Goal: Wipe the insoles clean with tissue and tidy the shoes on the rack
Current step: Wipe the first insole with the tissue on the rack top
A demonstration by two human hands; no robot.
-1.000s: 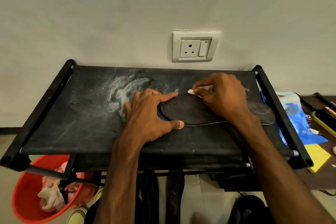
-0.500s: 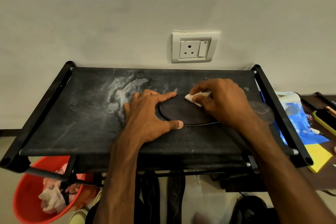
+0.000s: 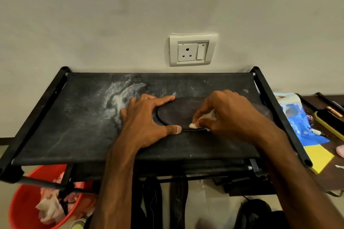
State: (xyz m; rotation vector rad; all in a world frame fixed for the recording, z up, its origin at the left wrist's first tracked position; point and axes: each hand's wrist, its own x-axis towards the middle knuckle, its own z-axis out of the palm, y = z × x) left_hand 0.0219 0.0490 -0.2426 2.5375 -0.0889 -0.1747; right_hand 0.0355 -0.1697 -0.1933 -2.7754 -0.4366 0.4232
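Red bucket (image 3: pixel 22 204) at 7 o'clock, under the rack's corner, w/ crumpled tissues (image 3: pixel 49 208) inside. Rack (image 3: pixel 55 132) top shelf is black fabric w/ a white dusty smear (image 3: pixel 119 98) at approx 10 o'clock of the insole. Left hand (image 3: pixel 145 124) lies flat & wide on the shelf, index finger along the insole's far edge, thumb on its near edge. Insole (image 3: pixel 182 112) is dark and lies flat mid-shelf, long axis 9-to-3. Tissue (image 3: pixel 193 125), a small white wad, touches the insole's near edge. Right hand (image 3: pixel 230 113) pinches it btwn thumb & fingertips, covering the insole's other end. Wall socket (image 3: pixel 192 50) at 12. Desk (image 3: pixel 333 179) at 3 o'clock, beside the rack, carries a blue bag (image 3: pixel 299 124), yellow sheet (image 3: pixel 320 158) & brush (image 3: pixel 329 127).
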